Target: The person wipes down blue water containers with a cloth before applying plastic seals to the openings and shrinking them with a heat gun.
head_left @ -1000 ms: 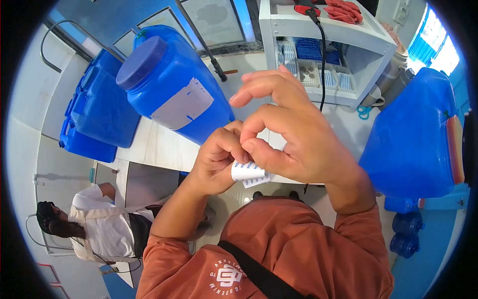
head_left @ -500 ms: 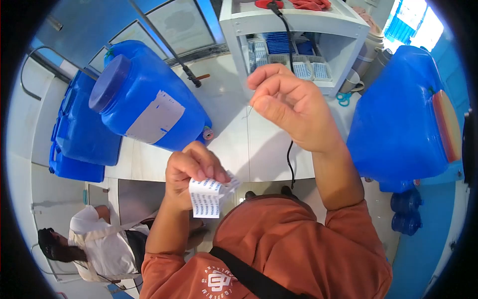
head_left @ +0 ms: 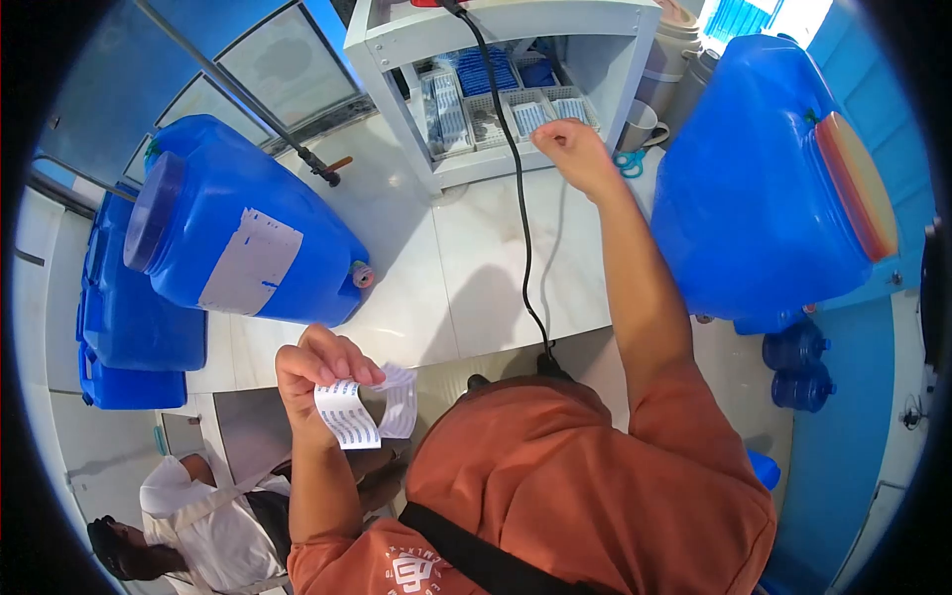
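Observation:
My left hand point(head_left: 319, 365) is closed, pinching a white plastic strip point(head_left: 347, 415) with rows of blue print. A second printed length of it bends out to the right below my fingers. My right hand point(head_left: 580, 157) reaches forward to the front of the white shelf unit point(head_left: 496, 169). Its fingers are curled together; whether something small is between them I cannot make out. Just beyond that hand, baskets point(head_left: 486, 124) inside the shelf hold similar printed strips point(head_left: 529, 117) and dark blue bundles point(head_left: 486, 71).
Large blue jugs stand left point(head_left: 263, 233) and right point(head_left: 739, 188) on the white counter point(head_left: 476, 248). A black cable point(head_left: 520, 198) crosses it. Teal scissors point(head_left: 630, 164) and a mug point(head_left: 643, 127) sit beside the shelf. A person in white point(head_left: 213, 511) is at lower left.
My right hand has moved forward from above the counter to the shelf front. My left hand still holds the strip, which now hangs spread apart. The view has shifted.

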`<act>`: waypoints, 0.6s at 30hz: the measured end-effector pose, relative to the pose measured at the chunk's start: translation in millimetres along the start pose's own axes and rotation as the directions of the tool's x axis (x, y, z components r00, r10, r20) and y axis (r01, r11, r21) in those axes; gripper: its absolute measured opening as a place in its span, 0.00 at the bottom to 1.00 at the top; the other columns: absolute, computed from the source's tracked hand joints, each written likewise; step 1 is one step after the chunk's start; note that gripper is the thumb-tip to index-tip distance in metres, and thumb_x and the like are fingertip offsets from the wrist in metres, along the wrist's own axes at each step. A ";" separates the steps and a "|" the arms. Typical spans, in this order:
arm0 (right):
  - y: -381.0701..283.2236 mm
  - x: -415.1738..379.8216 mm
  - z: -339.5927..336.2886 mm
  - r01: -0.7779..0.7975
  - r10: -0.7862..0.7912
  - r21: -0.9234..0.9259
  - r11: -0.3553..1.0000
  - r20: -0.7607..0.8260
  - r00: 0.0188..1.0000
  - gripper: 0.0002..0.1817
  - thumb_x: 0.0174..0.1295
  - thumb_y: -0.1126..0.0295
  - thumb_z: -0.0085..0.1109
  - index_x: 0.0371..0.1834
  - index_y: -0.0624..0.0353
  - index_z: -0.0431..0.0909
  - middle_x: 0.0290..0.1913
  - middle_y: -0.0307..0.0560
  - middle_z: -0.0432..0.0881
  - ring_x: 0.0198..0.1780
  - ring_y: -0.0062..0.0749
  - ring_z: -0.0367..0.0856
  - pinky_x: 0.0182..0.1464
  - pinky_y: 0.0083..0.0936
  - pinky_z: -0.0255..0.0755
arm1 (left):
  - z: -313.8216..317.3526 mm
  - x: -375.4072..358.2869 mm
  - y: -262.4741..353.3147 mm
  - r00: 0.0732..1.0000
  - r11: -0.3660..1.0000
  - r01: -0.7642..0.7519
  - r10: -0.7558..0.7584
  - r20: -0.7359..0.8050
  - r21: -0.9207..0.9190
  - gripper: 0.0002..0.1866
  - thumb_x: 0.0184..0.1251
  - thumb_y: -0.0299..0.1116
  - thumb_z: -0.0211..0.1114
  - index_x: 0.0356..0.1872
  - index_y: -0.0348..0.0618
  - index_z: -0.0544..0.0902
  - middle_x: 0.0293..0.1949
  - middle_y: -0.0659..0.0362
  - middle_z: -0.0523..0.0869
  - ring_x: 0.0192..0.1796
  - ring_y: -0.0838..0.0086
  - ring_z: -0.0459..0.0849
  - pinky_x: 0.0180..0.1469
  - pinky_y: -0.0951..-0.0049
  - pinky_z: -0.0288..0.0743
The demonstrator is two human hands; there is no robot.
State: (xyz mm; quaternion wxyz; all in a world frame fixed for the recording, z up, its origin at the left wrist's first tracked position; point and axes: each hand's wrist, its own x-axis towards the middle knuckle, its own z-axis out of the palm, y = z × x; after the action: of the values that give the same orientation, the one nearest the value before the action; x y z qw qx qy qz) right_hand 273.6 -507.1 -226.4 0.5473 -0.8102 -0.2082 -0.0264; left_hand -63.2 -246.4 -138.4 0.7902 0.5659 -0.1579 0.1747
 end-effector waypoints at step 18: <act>55.6 10.7 16.6 0.090 -0.138 -0.560 0.824 -0.044 0.989 0.09 0.62 0.65 0.68 0.44 0.45 0.90 0.46 0.46 0.79 0.53 0.45 0.80 0.56 0.40 0.74 | 4.9 -8.9 2.3 0.998 0.999 0.025 -0.023 -0.051 0.043 0.15 0.61 0.28 0.75 0.39 0.44 0.74 0.39 0.58 0.74 0.39 0.69 0.84 0.49 0.62 0.88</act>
State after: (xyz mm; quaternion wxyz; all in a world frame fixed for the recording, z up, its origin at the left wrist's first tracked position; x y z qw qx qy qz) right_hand 300.7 -506.4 -278.7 0.2935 -0.9186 -0.2166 -0.1520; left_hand -72.4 -251.2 -139.0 0.7834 0.5803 -0.1271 0.1829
